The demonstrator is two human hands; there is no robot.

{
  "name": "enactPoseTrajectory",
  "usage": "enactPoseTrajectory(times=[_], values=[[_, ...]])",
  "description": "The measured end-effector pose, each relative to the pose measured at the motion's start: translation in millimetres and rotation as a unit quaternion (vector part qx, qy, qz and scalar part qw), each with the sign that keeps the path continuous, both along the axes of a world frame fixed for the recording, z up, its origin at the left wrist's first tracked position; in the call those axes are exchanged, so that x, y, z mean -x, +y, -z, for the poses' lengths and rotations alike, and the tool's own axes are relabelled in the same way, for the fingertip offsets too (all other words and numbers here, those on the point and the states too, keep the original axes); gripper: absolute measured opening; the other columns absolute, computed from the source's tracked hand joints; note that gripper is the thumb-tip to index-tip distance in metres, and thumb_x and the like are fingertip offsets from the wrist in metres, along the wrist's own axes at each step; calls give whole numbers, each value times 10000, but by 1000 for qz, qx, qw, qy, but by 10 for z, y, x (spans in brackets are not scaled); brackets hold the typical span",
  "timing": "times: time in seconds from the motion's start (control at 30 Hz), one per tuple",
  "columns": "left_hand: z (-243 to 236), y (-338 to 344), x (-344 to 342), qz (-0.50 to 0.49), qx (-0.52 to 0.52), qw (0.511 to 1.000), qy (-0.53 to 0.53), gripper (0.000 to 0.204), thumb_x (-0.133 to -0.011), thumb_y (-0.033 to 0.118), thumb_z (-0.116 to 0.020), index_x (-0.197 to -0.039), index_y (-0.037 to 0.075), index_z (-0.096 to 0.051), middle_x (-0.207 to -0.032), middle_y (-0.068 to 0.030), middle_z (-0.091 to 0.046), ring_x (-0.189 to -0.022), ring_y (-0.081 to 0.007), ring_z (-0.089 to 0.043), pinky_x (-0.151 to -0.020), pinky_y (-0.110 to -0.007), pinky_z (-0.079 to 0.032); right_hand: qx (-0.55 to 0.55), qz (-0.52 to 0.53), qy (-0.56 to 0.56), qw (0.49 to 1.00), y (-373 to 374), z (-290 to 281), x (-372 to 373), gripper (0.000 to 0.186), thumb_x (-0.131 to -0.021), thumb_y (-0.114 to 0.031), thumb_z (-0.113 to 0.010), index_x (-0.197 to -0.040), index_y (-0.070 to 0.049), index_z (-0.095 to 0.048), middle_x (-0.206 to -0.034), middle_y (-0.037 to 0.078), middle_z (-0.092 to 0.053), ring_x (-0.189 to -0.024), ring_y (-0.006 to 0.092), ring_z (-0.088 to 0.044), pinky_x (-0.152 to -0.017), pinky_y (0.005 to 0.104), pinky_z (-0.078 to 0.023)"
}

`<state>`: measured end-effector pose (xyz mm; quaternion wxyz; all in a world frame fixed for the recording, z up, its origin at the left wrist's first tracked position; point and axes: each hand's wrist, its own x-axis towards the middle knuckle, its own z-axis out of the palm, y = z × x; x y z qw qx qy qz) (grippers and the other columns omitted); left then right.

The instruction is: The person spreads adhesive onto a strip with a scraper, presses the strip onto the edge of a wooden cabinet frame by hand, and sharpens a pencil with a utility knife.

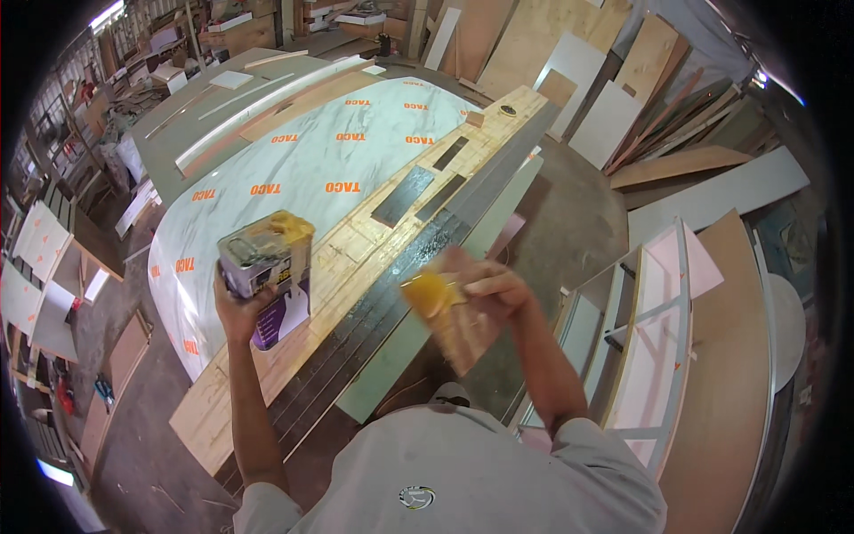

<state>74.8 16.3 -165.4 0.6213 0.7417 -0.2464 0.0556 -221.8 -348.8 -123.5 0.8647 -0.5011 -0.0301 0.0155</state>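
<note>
My left hand (233, 307) grips a square metal can (265, 258) with a yellow-smeared top and a purple label, held above the long plywood strip (356, 258). My right hand (489, 289) holds a small flat wooden piece (443, 316) coated in yellow glue, raised over the dark glued boards (374, 320) that lie alongside the plywood strip. The two hands are about a can's width apart.
A large white marbled sheet (302, 169) with orange print covers the workbench at left. Dark strips (402, 196) lie on the plywood further back. A white cabinet frame (649, 338) stands at right. Boards and panels (614, 80) lean at the back wall, and offcuts litter the floor.
</note>
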Motion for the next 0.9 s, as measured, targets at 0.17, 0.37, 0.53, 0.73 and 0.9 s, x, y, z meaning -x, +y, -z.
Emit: enactPoseTrajectory(times=[0.17,0.37,0.53,0.73,0.9], values=[[436,107,17,-34,164,982,88,987,-606,22,-836,-1458,-58,-345,-1237,-129,-580,-1111,-247,-596,-969,-374,-502,194,167,164,953,-1442,-404,504,270,-890,-133,-698,-1107,26,-706,-1001,85,-727,-891,159,-682,-806,297,-535],[799,213,183,-165,54,981,80,673,-696,19,-746,-1329,-5,-519,-1239,-114,-609,-1030,-211,-642,-961,-353,-510,406,189,194,873,-2772,-503,370,255,-913,-169,-680,-1118,-18,-699,-940,5,-706,-800,101,-651,-731,245,-509],[972,435,661,-206,34,967,146,513,-713,63,-778,-1194,11,-609,-1106,-57,-660,-987,-179,-625,-925,-307,-476,449,64,169,875,-3711,-162,-159,234,-936,-155,-645,-1107,-2,-688,-922,9,-691,-783,89,-618,-727,258,-493],[560,275,1212,-446,54,881,148,612,-824,166,-729,-1388,43,-526,-1207,-110,-633,-980,-184,-602,-843,-337,-484,535,-23,68,842,-4402,446,-733,332,-928,-172,-647,-1185,39,-662,-1019,101,-703,-900,176,-627,-829,301,-496],[770,-405,2044,-525,71,846,54,409,-858,171,-756,-1192,-25,-621,-869,-54,-646,-706,-139,-588,-608,-280,-501,610,-11,-13,792,-4392,594,-946,269,-928,-143,-622,-1168,-45,-696,-1020,140,-709,-900,287,-666,-826,370,-504]])
